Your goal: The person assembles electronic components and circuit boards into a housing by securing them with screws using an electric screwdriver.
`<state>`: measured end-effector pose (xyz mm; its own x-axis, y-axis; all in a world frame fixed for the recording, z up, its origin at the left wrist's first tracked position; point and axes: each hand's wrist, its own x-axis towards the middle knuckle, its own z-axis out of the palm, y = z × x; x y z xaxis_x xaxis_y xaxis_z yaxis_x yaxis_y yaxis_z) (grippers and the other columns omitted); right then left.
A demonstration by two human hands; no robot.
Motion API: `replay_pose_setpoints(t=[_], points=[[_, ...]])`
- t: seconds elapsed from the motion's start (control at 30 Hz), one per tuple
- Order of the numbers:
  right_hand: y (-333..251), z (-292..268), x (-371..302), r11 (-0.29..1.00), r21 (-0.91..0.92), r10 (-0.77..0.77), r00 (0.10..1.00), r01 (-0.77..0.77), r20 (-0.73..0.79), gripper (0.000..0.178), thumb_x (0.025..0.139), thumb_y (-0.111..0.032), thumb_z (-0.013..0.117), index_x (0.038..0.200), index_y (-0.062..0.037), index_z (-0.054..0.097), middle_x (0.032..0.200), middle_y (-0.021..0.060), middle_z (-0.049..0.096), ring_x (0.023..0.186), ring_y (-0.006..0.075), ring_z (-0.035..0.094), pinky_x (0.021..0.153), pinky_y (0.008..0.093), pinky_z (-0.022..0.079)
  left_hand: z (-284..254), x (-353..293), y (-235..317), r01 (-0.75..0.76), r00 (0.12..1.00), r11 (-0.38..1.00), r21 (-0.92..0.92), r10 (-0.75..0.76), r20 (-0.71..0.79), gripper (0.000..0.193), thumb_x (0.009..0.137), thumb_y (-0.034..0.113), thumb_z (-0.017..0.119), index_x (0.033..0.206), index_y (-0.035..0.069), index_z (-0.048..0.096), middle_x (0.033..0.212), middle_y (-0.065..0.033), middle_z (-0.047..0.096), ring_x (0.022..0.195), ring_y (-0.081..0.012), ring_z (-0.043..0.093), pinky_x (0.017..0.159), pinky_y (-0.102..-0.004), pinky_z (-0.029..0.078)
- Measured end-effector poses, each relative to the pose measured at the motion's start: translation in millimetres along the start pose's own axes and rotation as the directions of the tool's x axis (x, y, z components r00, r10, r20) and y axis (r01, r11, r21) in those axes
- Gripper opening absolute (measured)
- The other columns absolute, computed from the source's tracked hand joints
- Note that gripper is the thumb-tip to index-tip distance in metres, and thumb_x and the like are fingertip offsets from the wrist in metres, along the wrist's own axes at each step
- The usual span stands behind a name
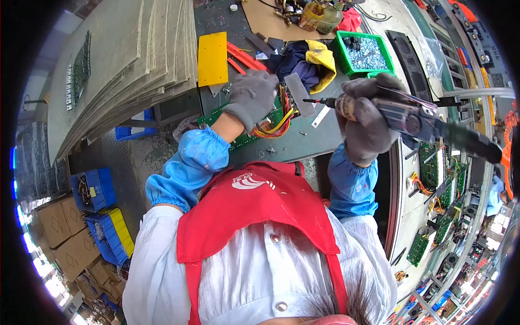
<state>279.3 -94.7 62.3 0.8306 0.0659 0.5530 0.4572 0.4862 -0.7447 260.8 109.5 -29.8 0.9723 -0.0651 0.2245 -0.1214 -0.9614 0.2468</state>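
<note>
My right hand (368, 116), in a grey glove, is wrapped round an electric screwdriver (403, 116). The driver lies sideways, its thin bit (317, 101) pointing left. My left hand (253, 97), gloved too, rests over a green circuit board (246, 140) on the grey bench. Its fingers curl down and their tips are hidden, so what they grip does not show. Red, yellow and black wires (279, 127) loop out of the board beside that hand. Between the hands are a grey flat plate (299, 95), partly over the bench, and a small slotted metal strip (320, 116).
A tall stack of grey sheets (124, 70) stands at the left. Behind the hands lie a yellow plate (213, 59), red strips (244, 57), a navy and yellow cloth (303, 62) and a green tray of screws (365, 51). More circuit boards (430, 168) occupy the right-hand line.
</note>
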Motion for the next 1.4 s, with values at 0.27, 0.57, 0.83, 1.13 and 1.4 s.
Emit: replay_pose_setpoints(t=[0.27,0.57,0.83,1.13,1.4], points=[[39,-16,-18,0.972,-0.115,0.202,0.979,-0.205,-0.030,0.050,0.070,0.005,0.062,0.118,-0.0010,0.051,0.085,0.0137,0.065,0.073,0.0185,0.063,0.066,0.0303,0.052,-22,-23,49,0.057,0.896,0.993,0.102,-0.096,0.433,0.046,0.083,0.055,0.057,0.083,0.010,0.067,0.083,-0.0131,0.067,0.082,-0.0317,0.065,0.077,-0.0437,0.047],[56,-15,-18,0.946,-0.116,0.291,0.951,-0.303,-0.103,0.035,0.066,0.008,0.062,0.101,0.0031,0.060,0.077,0.0095,0.065,0.061,0.0129,0.060,0.055,0.0254,0.050,7,-37,29,0.253,0.906,0.946,-0.201,-0.158,0.394,0.033,0.083,0.039,0.060,0.081,0.007,0.068,0.077,-0.0179,0.065,0.076,-0.0359,0.065,0.069,-0.0465,0.050],[64,-18,-10,0.902,-0.145,0.411,0.912,-0.406,0.001,0.039,0.069,0.009,0.066,0.107,0.0043,0.060,0.082,0.0050,0.065,0.069,0.0111,0.059,0.061,0.0242,0.049,14,-29,18,0.342,0.906,0.909,-0.240,-0.250,0.342,0.030,0.082,0.036,0.062,0.084,0.007,0.069,0.079,-0.0173,0.066,0.075,-0.0345,0.065,0.068,-0.0438,0.050],[61,-9,-12,0.913,-0.278,0.342,0.931,-0.297,0.129,0.038,0.067,0.007,0.068,0.103,0.0019,0.060,0.083,0.0068,0.066,0.075,0.0128,0.064,0.066,0.0261,0.052,13,-27,13,0.367,0.901,0.879,-0.305,-0.255,0.350,0.032,0.082,0.036,0.063,0.082,0.004,0.068,0.077,-0.0179,0.066,0.075,-0.0331,0.065,0.068,-0.0420,0.050],[56,-17,-10,0.915,-0.107,0.400,0.912,-0.390,0.096,0.041,0.067,0.010,0.066,0.107,0.0027,0.059,0.082,0.0084,0.066,0.069,0.0131,0.063,0.060,0.0248,0.051,9,-25,14,0.385,0.889,0.875,-0.293,-0.267,0.372,0.032,0.081,0.036,0.064,0.082,0.005,0.069,0.077,-0.0171,0.066,0.074,-0.0324,0.065,0.069,-0.0413,0.050]])
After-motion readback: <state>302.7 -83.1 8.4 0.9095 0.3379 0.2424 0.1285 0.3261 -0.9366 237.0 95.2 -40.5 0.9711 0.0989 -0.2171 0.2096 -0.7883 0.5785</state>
